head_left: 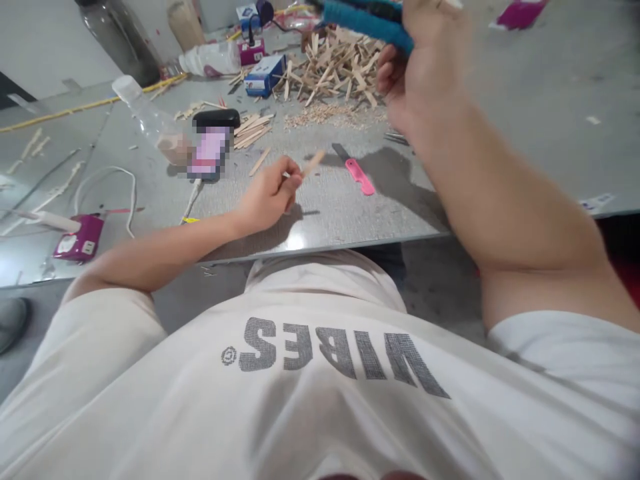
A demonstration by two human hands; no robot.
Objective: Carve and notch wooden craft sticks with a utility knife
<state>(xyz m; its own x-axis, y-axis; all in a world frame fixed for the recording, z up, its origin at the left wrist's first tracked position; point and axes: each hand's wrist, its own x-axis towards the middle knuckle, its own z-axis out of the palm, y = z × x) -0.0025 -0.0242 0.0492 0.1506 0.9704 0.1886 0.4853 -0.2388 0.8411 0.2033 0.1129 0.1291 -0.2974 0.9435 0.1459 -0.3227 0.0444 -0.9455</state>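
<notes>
My left hand [273,193] rests near the table's front edge, its thumb and fingers closed on a flat wooden craft stick [314,162] that points up and to the right. Lifted at the top of the view, my right hand [425,67] grips a blue and black tool [360,20]; the frame's edge cuts it off, so its kind is unclear. A pink folding knife [359,177] lies on the table to the right of the stick, blade out. Another single stick [260,162] lies just beyond my left hand.
Behind is a large heap of sticks [340,67] with wood crumbs before it. A blue and white box [266,75], a phone [209,150] with a cable, a black case [217,119] and a clear bottle [155,123] stand or lie left. A purple block [80,238] sits far left.
</notes>
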